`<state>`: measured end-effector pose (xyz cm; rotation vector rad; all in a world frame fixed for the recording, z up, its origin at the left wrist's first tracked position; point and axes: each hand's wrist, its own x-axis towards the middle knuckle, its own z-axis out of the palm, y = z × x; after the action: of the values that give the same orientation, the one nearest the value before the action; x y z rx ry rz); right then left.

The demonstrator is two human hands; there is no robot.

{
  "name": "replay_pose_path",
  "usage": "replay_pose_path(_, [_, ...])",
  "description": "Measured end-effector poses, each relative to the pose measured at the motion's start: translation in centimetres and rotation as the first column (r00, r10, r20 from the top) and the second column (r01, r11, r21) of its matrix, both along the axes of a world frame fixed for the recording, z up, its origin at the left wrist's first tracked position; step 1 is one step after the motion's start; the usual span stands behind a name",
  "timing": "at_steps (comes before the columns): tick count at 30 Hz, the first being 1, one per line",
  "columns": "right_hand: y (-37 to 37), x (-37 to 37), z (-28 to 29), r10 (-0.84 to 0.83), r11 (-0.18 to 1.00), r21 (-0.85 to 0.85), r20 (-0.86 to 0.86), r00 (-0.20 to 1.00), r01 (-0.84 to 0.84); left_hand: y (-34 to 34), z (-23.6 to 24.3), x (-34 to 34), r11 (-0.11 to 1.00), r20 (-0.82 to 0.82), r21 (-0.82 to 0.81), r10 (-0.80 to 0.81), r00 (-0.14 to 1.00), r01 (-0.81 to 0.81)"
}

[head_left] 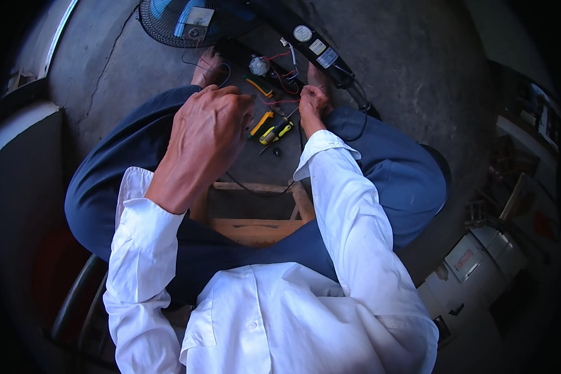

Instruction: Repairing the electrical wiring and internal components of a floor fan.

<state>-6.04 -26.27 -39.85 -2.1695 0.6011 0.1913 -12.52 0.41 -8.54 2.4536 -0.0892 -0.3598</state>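
Right hand (315, 101) and left hand (207, 132) are working apart: the right is seemingly pinching the red wire (285, 101), which is running beside the yellow-handled pliers (261, 123), while the left is hovering curled, its fingertips hidden, so whether it is gripping anything I cannot tell. Good handling is likely calling for steadying the wire near its end, leaving slack, without tugging.

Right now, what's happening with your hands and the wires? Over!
Left hand raised, curled, grip hidden. Right hand at red wire, grip unclear. Yellow-and-black screwdriver on floor nearby.
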Motion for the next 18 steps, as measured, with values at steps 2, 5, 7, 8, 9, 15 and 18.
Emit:
replay_pose_path(2, [-0.2, 0.0, -0.3, 0.019, 1.000, 0.022, 0.037, 0.999, -0.020, 0.0, 0.0, 0.0, 1.000, 0.005, -0.015, 0.005, 1.000, -0.005])
replay_pose_path(5, [-0.9, 0.4, -0.6, 0.006, 0.993, 0.119, 0.069, 0.998, -0.014, -0.2, -0.1, 0.3, 1.000, 0.015, -0.013, -0.011, 1.000, 0.011])
replay_pose_path(7, [0.8, 0.3, -0.2, -0.045, 0.994, 0.099, 0.030, 0.999, 0.041, 0.2, -0.3, 0.1, 1.000, -0.001, 0.000, -0.020, 1.000, 0.020])
replay_pose_path(8, [1.5, 0.3, 0.1, -0.041, 0.994, 0.107, 0.024, 0.999, 0.038, 0.4, -0.4, 0.1, 0.999, -0.012, 0.005, -0.032, 0.999, 0.032])
replay_pose_path(9, [1.5, 0.4, 0.1, -0.020, 0.992, 0.127, 0.064, 0.998, 0.012, 0.3, -0.3, 0.1, 0.999, -0.013, 0.005, -0.031, 0.999, 0.032])
replay_pose_path(15, [1.2, 0.7, -0.2, 0.031, 0.992, 0.118, 0.113, 0.993, -0.044, -0.1, -0.3, -0.1, 1.000, 0.017, -0.031, 0.002, 1.000, -0.002])
replay_pose_path(18, [1.1, 0.9, -0.3, 0.056, 0.993, 0.101, 0.084, 0.995, -0.064, -0.1, -0.1, -0.1, 0.999, 0.016, -0.029, -0.013, 1.000, 0.014])
